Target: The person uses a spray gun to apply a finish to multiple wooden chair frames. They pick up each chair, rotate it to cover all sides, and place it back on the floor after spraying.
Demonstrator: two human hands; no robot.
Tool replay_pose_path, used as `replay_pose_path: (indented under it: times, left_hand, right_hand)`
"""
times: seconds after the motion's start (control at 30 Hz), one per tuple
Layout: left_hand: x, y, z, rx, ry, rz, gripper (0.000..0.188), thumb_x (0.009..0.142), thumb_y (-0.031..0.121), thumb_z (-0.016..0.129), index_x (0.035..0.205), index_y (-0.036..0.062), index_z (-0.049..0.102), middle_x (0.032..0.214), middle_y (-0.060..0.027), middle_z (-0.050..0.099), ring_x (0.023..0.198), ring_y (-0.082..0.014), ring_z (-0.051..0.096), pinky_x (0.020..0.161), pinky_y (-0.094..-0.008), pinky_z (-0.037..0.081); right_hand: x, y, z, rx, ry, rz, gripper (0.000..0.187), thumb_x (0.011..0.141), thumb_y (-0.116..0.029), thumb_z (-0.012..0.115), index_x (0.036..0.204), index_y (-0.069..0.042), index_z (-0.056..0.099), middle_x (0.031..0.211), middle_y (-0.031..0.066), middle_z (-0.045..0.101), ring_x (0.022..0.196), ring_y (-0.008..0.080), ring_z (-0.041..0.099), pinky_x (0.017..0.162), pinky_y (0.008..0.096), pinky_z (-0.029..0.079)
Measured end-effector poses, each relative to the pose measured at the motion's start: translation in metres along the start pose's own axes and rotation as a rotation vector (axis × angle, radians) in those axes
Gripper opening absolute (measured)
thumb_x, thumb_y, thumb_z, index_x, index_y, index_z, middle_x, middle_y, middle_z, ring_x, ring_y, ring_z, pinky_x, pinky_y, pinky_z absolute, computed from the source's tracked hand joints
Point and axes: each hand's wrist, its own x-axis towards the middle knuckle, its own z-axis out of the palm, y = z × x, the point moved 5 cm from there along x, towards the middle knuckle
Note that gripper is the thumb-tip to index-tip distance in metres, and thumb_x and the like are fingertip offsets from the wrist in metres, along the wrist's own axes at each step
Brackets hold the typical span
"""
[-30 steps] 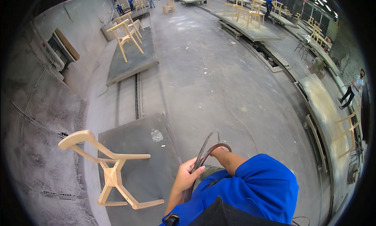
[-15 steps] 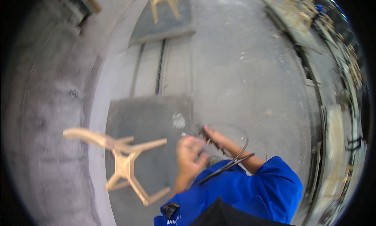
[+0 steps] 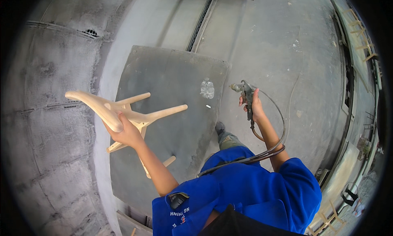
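Note:
An unpainted light-wood chair frame (image 3: 95, 105), with a curved back rail and splayed legs, stands at the left on a dark grey board (image 3: 172, 68). My left hand (image 3: 129, 133) is closed round the end of its curved back rail. Farther right, out over the floor, my right hand (image 3: 257, 107) holds a spray gun (image 3: 247, 93), its nozzle end towards the left. From the gun's handle a dark hose (image 3: 262, 155) loops round my right forearm and runs back across my body.
A grey, stained wall (image 3: 61, 133) rises close on the left. Beyond the board, a chain track (image 3: 200, 25) runs along the floor. A crumpled clear plastic piece (image 3: 207, 88) lies on the board. Along the right edge stand more wooden frames (image 3: 360, 33).
My left hand has moved left from near the right one and taken hold of the chair frame. My right hand has swung outward with the spray gun. The view has shifted.

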Motion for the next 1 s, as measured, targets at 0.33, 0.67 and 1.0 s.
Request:
replay_pose_path:
  times: [0.33, 0.67, 1.0]
  left_hand:
    - [-0.067, 0.056, -0.115, 0.215, -0.579, -0.112, 0.062, 0.074, 0.008, 0.084, 0.130, -0.0056, 0.061, 0.124, -0.0171, 0.066, 0.110, -0.0286, 0.066, 0.100, -0.0386, 0.050]
    - [0.043, 0.067, -0.048, -0.615, -0.574, -0.183, 0.052, 0.066, 0.017, 0.095, 0.107, 0.0108, 0.064, 0.104, -0.0157, 0.074, 0.106, -0.0344, 0.070, 0.112, -0.0702, 0.035]
    - [0.224, 0.087, 0.318, -0.667, -0.587, -0.267, 0.061, 0.057, 0.017, 0.097, 0.109, 0.0040, 0.068, 0.118, -0.0137, 0.070, 0.118, -0.0261, 0.064, 0.106, -0.0413, 0.049]
  right_hand:
    - [0.021, -0.027, 0.071, 0.031, -0.004, 0.089, 0.092, 0.092, -0.085, 0.018, 0.115, -0.008, 0.061, 0.082, 0.0029, 0.065, 0.076, 0.0126, 0.061, 0.053, 0.0244, 0.038]
    - [0.206, -0.117, 0.132, 0.024, -0.160, 0.150, 0.080, 0.103, -0.068, 0.022, 0.147, -0.005, 0.044, 0.141, 0.0131, 0.057, 0.121, 0.0328, 0.060, 0.109, 0.0475, 0.045]
    - [0.483, -0.296, 0.157, -0.361, -0.148, 0.306, 0.081, 0.102, -0.070, 0.023, 0.146, -0.006, 0.046, 0.133, 0.0107, 0.060, 0.114, 0.0288, 0.061, 0.098, 0.0441, 0.045]
